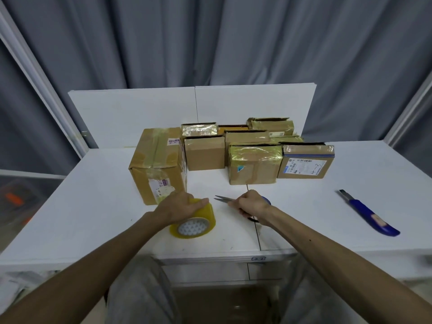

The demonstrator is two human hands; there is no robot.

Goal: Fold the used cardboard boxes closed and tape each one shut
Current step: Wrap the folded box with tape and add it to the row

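Backdrop: grey pleated curtain (233, 38) ahead of me.
Frame: pale metal posts (46, 92) at left and right.
Table: white top (88, 206) before me, seamed down the middle.
Rear panels: two white boards (131, 113) upright along its far edge.

the left forearm (105, 251) and right forearm (327, 242) were bare. grey trousers (140, 295) covered both legs at bottom centre.

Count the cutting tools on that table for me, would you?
2. The scissors are near the middle front, gripped in the right hand. The blue utility knife lies by itself far to the right. More could be hidden behind the cardboard boxes.
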